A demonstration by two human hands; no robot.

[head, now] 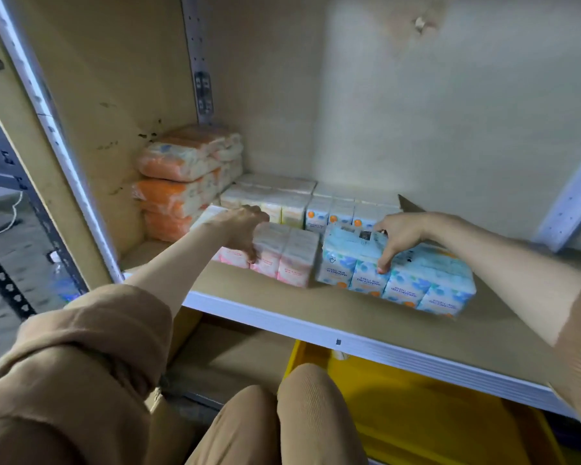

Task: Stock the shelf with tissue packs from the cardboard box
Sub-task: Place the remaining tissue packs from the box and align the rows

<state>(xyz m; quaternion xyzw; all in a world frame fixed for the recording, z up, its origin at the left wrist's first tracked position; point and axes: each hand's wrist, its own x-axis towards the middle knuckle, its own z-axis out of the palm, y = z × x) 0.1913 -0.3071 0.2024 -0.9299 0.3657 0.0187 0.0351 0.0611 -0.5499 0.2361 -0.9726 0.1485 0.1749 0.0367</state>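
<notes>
A pink tissue pack (284,255) lies on the wooden shelf (366,317), left of centre. My left hand (244,229) grips its left end, fingers curled over the front. To its right lies a blue tissue pack (416,280), slanted toward the front edge. My right hand (398,238) holds that pack's top left part, thumb down its front face. Behind both packs stands a row of white, yellow and blue packs (316,209). Orange packs (182,182) are stacked in the back left corner. The cardboard box is not in view.
A yellow bin (416,414) sits on the level below the shelf, by my knees (282,424). Metal uprights frame the shelf at left (57,142) and right (571,203). A water bottle (61,280) stands on the floor outside the left wall.
</notes>
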